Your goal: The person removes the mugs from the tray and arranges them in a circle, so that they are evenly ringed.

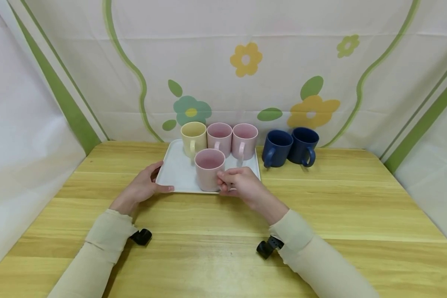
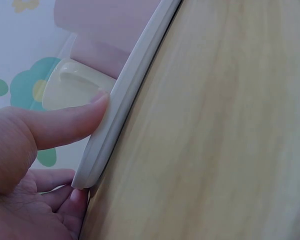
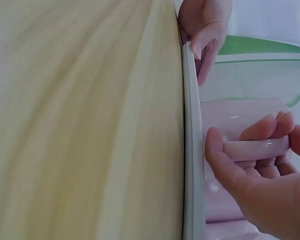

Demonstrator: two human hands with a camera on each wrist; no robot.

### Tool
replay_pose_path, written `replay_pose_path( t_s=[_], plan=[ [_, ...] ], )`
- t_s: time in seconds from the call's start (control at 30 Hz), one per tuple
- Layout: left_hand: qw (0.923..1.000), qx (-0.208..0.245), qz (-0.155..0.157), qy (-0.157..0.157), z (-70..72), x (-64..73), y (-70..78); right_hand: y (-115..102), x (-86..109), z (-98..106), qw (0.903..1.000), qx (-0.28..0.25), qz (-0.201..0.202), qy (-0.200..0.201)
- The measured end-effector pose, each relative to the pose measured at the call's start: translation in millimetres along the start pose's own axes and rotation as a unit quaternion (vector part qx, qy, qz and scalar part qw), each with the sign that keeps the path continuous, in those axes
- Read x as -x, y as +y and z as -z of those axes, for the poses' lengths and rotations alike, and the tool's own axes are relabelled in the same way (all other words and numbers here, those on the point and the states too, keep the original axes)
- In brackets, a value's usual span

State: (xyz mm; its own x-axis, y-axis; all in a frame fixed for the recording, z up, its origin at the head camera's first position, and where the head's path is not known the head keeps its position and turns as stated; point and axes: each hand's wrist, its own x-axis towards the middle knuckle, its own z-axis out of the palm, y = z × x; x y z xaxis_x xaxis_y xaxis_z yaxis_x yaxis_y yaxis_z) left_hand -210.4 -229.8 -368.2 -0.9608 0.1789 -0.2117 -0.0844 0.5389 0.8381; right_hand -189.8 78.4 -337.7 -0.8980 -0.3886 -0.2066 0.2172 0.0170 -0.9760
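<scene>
A pink mug stands upright at the front edge of a white tray. My right hand grips that mug by its handle, fingers curled through it. My left hand holds the tray's front left corner, thumb along the front rim and the other fingers round the left side; in the left wrist view the thumb lies on the tray rim. Behind the held mug, a yellow mug and two more pink mugs, one in the middle and one on the right, stand in a row on the tray.
Two dark blue mugs, one nearer and one behind it to the right, stand on the wooden table right of the tray. A white curtain with printed flowers hangs directly behind the table's back edge.
</scene>
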Motion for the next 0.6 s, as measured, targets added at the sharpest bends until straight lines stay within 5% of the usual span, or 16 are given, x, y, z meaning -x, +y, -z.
replay_pose_path(
  t_s=[0.6],
  plan=[
    [1.0,-0.007,0.001,0.001,0.7,0.1,-2.0,-1.1,20.0,41.2,0.9993,-0.019,-0.003,0.032]
  ],
)
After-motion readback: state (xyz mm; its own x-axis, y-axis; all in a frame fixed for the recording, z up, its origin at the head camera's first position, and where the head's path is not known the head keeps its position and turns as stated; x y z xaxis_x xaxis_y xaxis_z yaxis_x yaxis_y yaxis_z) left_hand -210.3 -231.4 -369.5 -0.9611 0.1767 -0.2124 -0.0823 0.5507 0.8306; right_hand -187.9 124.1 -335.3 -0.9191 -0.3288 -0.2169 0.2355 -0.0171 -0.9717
